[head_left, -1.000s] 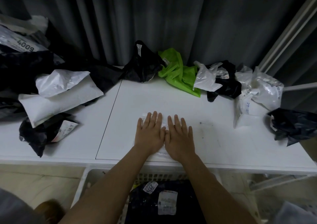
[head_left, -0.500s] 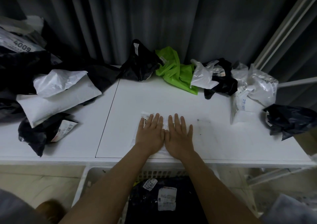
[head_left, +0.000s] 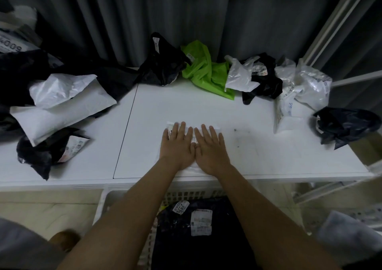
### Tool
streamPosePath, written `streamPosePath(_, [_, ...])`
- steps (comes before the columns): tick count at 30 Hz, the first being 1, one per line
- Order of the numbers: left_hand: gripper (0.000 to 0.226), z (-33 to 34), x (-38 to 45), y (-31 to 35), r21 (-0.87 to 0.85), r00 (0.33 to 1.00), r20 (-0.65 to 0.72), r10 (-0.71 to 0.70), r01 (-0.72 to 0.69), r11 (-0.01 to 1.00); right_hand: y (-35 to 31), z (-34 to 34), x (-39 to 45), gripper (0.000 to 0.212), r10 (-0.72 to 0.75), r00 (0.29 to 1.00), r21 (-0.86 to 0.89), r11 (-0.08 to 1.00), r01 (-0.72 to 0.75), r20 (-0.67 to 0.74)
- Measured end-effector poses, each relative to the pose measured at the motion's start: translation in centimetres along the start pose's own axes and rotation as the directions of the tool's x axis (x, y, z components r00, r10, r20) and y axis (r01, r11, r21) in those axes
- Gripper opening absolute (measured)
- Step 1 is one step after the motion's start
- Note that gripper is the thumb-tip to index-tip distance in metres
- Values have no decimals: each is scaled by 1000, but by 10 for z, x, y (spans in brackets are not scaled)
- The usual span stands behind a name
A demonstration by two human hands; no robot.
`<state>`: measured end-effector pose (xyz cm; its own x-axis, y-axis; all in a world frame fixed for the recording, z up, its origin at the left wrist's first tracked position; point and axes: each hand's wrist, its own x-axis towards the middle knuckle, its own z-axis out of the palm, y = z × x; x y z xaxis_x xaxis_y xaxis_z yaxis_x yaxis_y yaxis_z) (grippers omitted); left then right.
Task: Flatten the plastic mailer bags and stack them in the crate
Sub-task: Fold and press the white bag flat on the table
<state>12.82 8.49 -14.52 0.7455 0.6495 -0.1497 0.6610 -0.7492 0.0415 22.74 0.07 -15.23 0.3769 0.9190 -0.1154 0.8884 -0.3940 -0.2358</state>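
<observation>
A white mailer bag [head_left: 214,127] lies flat on the white table [head_left: 206,108] near its front edge. My left hand [head_left: 178,145] and my right hand [head_left: 210,149] press on it side by side, palms down, fingers straight. Most of the bag is hidden under them. Below the table edge stands a white lattice crate [head_left: 194,194] holding flattened black mailers [head_left: 186,238] with white labels. Crumpled bags line the table's back: a black one [head_left: 163,67], a green one [head_left: 204,71], a white one [head_left: 239,77].
A pile of black and white mailers [head_left: 57,104] covers the table's left part. More white bags [head_left: 303,92] and a black bag [head_left: 347,125] sit at the right end. A dark curtain hangs behind. A white metal frame rises at the right.
Both hands have slid slightly forward over the white mailer, still pressed flat on it. The view has shifted a little.
</observation>
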Motion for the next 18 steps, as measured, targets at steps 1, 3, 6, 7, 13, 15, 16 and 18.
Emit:
streamPosePath(1, [59, 0, 2, -3, 2, 1000, -13, 23, -23, 1000, 0, 4, -1, 58, 13, 1000, 4, 1000, -12, -24])
streamPosePath(3, [64, 4, 1, -8, -24, 998, -51, 43, -45, 999, 0, 9, -3, 60, 20, 998, 12, 1000, -19, -60])
streamPosePath(6, [81, 13, -3, -8, -78, 993, -113, 36, -45, 996, -1, 11, -3, 58, 69, 994, 5, 998, -68, -87])
streamPosePath(7, [80, 15, -3, -8, -85, 992, -124, 32, -42, 995, -2, 12, -3, 56, 86, 992, 9, 996, -86, -88])
streamPosePath(13, [60, 17, 0, -7, -77, 992, -123, 18, -27, 997, -2, 17, -2, 63, 109, 989, 5, 994, -110, -102])
streamPosePath(15, [56, 18, 0, -7, -56, 994, -112, 20, -27, 998, -3, 19, -1, 64, 112, 989, -18, 993, -115, -99])
streamPosePath(16, [56, 18, 1, -6, -48, 994, -106, 22, -27, 998, -3, 19, -1, 64, 112, 988, -27, 993, -115, -103])
streamPosePath(18, [57, 19, 1, -6, -23, 995, -101, 22, -24, 999, -3, 19, -2, 71, 108, 988, -33, 993, -113, -108])
